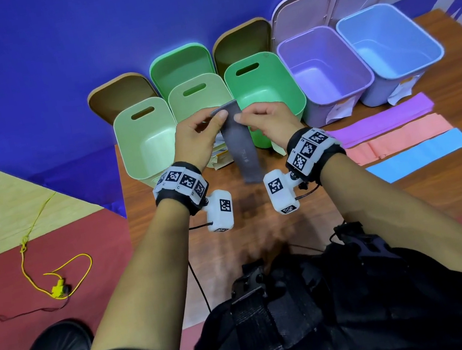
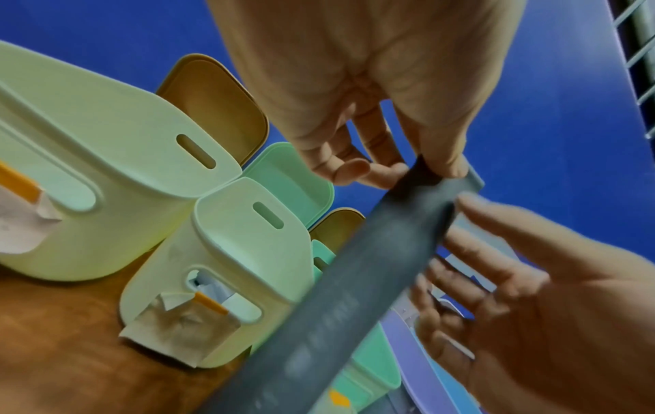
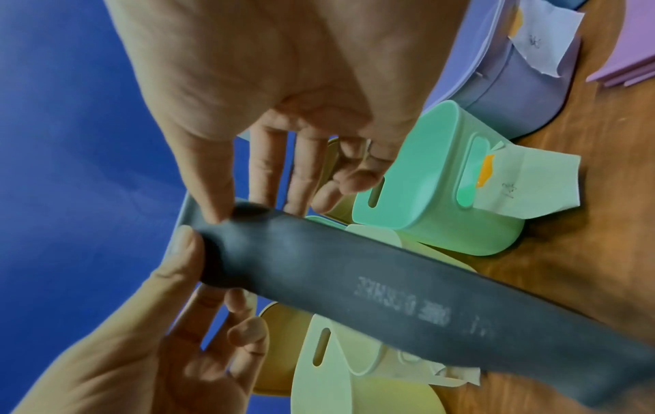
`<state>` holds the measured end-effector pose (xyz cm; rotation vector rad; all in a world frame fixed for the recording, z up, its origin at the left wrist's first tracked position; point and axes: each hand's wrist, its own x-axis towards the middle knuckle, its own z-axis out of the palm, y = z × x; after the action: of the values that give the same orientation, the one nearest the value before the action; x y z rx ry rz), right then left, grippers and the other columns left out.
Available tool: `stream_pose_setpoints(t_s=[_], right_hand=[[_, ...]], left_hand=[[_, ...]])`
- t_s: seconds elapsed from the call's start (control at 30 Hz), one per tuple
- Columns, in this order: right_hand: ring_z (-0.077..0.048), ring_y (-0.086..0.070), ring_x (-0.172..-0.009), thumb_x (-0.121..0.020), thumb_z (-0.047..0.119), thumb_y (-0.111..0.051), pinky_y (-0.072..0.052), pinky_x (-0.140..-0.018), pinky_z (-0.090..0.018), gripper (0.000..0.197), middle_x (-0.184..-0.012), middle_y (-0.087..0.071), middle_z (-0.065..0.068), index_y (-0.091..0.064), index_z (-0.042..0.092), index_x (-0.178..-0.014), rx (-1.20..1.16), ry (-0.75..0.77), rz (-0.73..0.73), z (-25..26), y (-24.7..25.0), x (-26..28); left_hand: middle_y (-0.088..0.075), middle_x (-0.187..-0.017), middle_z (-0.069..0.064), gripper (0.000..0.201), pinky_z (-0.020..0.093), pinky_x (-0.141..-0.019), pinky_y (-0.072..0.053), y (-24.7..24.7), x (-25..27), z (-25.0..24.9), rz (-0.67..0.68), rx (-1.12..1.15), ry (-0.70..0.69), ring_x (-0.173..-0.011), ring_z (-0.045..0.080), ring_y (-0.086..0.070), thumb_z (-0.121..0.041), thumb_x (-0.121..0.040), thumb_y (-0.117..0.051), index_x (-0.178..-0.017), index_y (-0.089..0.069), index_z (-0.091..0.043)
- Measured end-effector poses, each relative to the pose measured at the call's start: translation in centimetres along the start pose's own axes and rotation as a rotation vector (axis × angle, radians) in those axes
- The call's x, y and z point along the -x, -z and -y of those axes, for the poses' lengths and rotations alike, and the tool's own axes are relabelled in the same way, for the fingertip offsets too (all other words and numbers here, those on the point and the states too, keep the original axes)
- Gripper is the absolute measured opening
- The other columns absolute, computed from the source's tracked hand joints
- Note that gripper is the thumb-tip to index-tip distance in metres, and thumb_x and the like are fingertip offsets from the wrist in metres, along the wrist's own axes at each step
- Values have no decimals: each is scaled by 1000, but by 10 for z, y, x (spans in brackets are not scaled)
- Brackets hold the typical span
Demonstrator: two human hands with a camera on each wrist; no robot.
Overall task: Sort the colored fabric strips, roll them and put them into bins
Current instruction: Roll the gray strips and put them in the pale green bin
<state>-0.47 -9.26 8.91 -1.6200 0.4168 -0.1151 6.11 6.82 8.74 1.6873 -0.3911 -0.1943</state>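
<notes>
A grey fabric strip (image 1: 242, 148) hangs in the air in front of the bins, its lower end just above the wooden table (image 1: 264, 230). My left hand (image 1: 218, 118) and right hand (image 1: 241, 118) both pinch its top end, thumbs facing each other. The left wrist view shows the left thumb and fingers on the grey strip's (image 2: 354, 280) upper edge. In the right wrist view the strip's (image 3: 354, 280) end looks curled over between both thumbs. Purple (image 1: 383, 117), pink (image 1: 399, 140) and blue (image 1: 419, 155) strips lie flat on the right.
Several open bins stand in a row at the table's back: pale green (image 1: 146, 146), light green (image 1: 197, 94), green (image 1: 265, 88), purple (image 1: 325, 71), blue (image 1: 388, 42). Their lids lean on the blue wall behind. Paper labels hang off the bin fronts. A yellow cord (image 1: 58, 285) lies on the floor.
</notes>
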Motion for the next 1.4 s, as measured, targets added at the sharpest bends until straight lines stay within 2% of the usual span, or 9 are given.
stream_pose_setpoints(t_s=[0.13, 0.2, 0.3, 0.5, 0.67, 0.9, 1.03, 1.23, 1.4], right_hand=[[3, -64, -78, -91, 19, -71, -49, -75, -13, 8, -85, -71, 9, -73, 15, -98, -83, 97, -11, 4, -3, 0], [-4, -65, -79, -90, 12, -71, -51, -74, -19, 9, -83, -70, 4, -71, 18, -97, -100, 116, -4, 5, -3, 0], [-6, -63, -77, -90, 7, -69, -51, -69, -20, 15, -78, -68, 7, -73, 19, -97, -91, 179, -10, 6, -2, 0], [-5, -57, -69, -88, 1, -67, -47, -62, -19, 21, -69, -66, 13, -75, 20, -95, -111, 226, -47, 10, -3, -1], [-9, -56, -74, -89, 5, -66, -47, -62, -22, 17, -72, -65, 11, -73, 21, -93, -139, 177, 1, 12, -5, 0], [-9, -60, -74, -87, 5, -71, -49, -64, -22, 13, -80, -68, -1, -71, 18, -88, -112, 184, 8, 7, -5, -4], [-9, -60, -74, -86, 6, -72, -50, -69, -24, 13, -79, -66, -1, -72, 17, -92, -128, 165, 2, 7, -5, -7], [-13, -64, -77, -84, -2, -71, -54, -77, -24, 16, -80, -68, -4, -69, 12, -89, -150, 152, 4, 10, -7, -10], [-11, -63, -77, -83, -4, -70, -53, -78, -27, 18, -80, -68, -2, -68, 14, -86, -143, 186, 27, 13, -6, -10]], left_hand=[[-74, -90, 4, 12, 32, -84, -53, 2, -1, -2, 31, -3, -44, -85, 14, -65, -12, -89, -70, -100, -76, -16], [-70, -84, 10, 14, 39, -79, -51, 3, -2, -2, 26, -26, -66, -81, 20, -60, -17, -87, -73, -95, -75, -27], [-62, -87, 29, 14, 38, -73, -45, 4, -3, -3, 23, -61, -84, -76, 23, -52, -18, -86, -73, -94, -71, -29], [-64, -92, 0, 18, 23, -71, -47, 0, -5, -12, 53, -41, -84, -81, 16, -55, 4, -88, -61, -97, -66, -11], [-65, -87, 2, 21, 25, -80, -50, -1, -7, -13, 28, -41, -106, -83, 14, -61, 8, -84, -60, -89, -67, -11], [-64, -78, 4, 13, 18, -65, -46, -1, -3, -12, 43, 3, -58, -70, 8, -58, 8, -83, -62, -88, -67, -3], [-65, -83, 7, 11, 18, -68, -46, -1, -2, -15, 36, 20, -41, -74, 7, -58, 5, -87, -59, -93, -68, 1], [-62, -82, 10, 24, 20, -67, -48, -2, -6, -14, 34, 34, 33, -74, 13, -58, 5, -80, -58, -96, -67, -11], [-63, -82, 7, 24, 21, -70, -50, -3, -9, -16, 10, 15, 13, -76, 13, -60, 9, -80, -58, -82, -64, -14]])
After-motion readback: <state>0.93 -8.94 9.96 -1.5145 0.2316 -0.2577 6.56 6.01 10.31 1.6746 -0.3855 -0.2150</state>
